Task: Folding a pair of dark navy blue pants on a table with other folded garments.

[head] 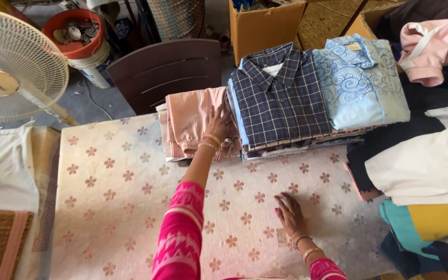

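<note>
My left hand [218, 123] reaches forward and rests flat on a folded peach-pink garment [187, 122] at the far side of the flower-patterned cloth [120, 197]. Fingers are spread and nothing is gripped. My right hand [289, 213] lies palm-down on the patterned cloth near me, also holding nothing. Just right of the pink garment is a stack of folded shirts topped by a dark blue checked shirt [281, 98]. A light blue swirl-patterned shirt [361, 83] lies folded beside it. Both wrists wear bangles, and the sleeves are bright pink.
A white fan [11, 67] stands at the left. A brown chair [167, 70] and a cardboard box [263, 26] are behind the table. Loose clothes, white [426, 166], pink [436, 46], yellow and teal, pile up at the right. An orange bucket [76, 33] sits far left.
</note>
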